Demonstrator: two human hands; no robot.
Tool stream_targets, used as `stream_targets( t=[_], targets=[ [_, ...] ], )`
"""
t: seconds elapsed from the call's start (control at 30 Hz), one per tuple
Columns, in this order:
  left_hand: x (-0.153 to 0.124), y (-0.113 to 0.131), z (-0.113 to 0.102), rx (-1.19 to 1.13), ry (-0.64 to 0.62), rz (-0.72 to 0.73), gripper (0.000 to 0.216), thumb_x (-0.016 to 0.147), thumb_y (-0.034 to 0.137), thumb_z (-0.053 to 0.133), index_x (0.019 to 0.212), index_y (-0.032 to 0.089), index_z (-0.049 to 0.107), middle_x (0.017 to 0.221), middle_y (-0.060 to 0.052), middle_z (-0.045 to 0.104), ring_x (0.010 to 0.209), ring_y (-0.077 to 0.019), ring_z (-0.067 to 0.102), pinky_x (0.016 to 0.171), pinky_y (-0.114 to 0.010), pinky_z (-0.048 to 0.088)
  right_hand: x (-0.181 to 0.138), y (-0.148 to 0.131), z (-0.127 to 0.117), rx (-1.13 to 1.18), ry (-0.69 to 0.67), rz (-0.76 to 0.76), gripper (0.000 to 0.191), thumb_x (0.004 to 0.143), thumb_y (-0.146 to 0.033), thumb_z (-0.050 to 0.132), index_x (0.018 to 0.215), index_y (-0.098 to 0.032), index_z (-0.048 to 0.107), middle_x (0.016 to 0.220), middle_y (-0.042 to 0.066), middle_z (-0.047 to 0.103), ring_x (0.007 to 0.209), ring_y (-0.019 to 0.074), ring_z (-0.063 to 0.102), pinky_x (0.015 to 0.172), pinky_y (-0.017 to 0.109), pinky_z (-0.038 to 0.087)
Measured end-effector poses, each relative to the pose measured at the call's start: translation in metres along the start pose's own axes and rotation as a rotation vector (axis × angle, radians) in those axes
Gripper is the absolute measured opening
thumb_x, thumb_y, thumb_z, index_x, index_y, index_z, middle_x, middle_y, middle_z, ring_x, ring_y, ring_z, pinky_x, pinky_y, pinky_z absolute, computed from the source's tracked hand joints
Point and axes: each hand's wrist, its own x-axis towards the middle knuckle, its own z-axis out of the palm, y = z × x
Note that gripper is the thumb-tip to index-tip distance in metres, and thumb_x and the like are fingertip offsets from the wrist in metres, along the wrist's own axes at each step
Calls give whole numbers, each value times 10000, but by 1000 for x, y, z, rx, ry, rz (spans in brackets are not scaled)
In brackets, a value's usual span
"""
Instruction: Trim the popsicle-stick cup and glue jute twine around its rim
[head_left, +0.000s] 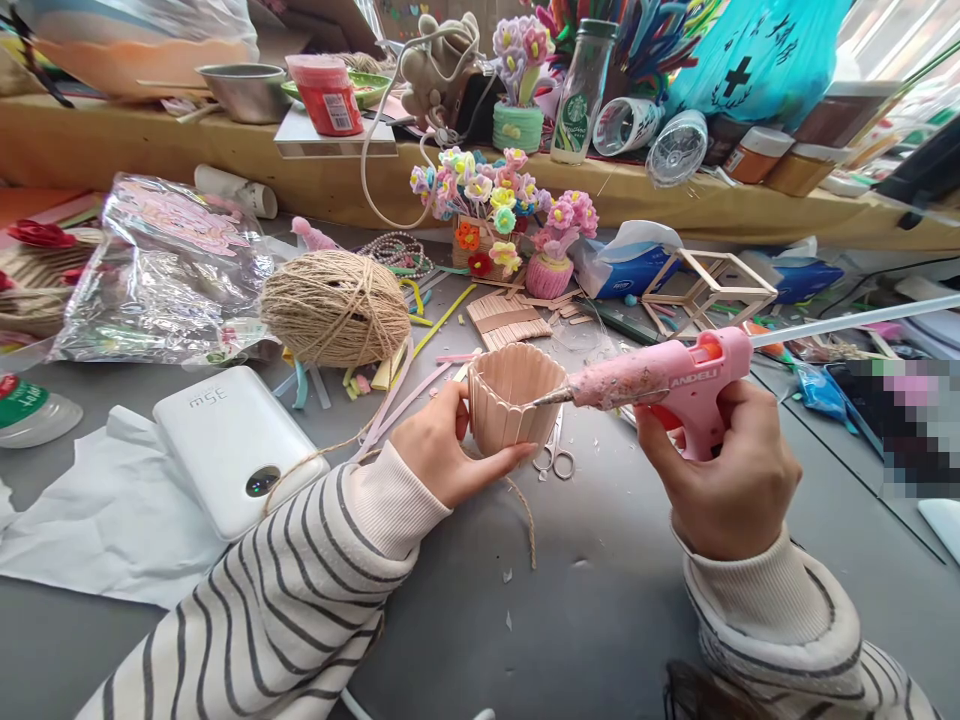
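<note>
My left hand (442, 445) grips a small cup made of wooden craft sticks (510, 410), thumb along its lower front and fingers round its left side. In my right hand (731, 480) is a pink hot glue gun (660, 375), a long clear glue stick (862, 318) poking from its back. Its metal nozzle points left and appears to touch the cup's upper right rim. A pair of small scissors (555, 458) lies just behind the cup, partly covered by it. From below the left hand a strand of jute twine (531, 525) trails onto the table.
A ball of jute twine (337, 308) sits behind my left hand, with a white power bank (236, 450) to the left. Farther back are a stack of craft sticks (508, 320), pipe-cleaner flowers (487, 200) and a stick frame (709, 290). A cluttered ledge (300, 175) runs behind.
</note>
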Motion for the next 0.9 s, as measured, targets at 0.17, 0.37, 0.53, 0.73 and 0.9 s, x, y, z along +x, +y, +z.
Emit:
stream_targets(
  t=[0.17,0.37,0.53,0.73,0.9],
  targets=[
    [-1,1,1,-6,12,-21,524,555,626,613,766,192,411,568,61,389,469,-81,386,460,-232,318,0,2,0,-8,27,-28,427,675,-491,587,941,-162,533,688,41,590,521,155,530,457,273,396],
    [-2,1,2,-8,36,-18,523,546,643,604,717,202,383,552,69,366,448,-71,361,441,-227,302,0,3,0,-40,37,-55,429,676,-482,595,939,-150,530,690,44,598,516,145,529,454,259,395],
    [-1,1,2,-9,30,-24,519,542,637,613,700,203,377,558,67,374,455,-76,374,447,-231,308,-1,4,-1,-56,26,-57,424,681,-490,593,933,-157,523,701,37,597,521,144,532,463,252,395],
    [-2,1,2,-15,27,-32,518,540,629,618,713,201,384,573,58,412,478,-81,401,463,-228,332,-1,4,-1,-27,43,-63,423,667,-455,620,948,-154,522,684,22,586,496,123,509,458,238,389],
    [-1,0,2,-5,31,-22,523,545,644,603,711,200,382,562,62,390,464,-75,375,452,-227,320,-1,3,-1,-18,39,-32,412,654,-440,628,963,-186,527,677,19,577,490,135,499,460,262,383]
  ],
)
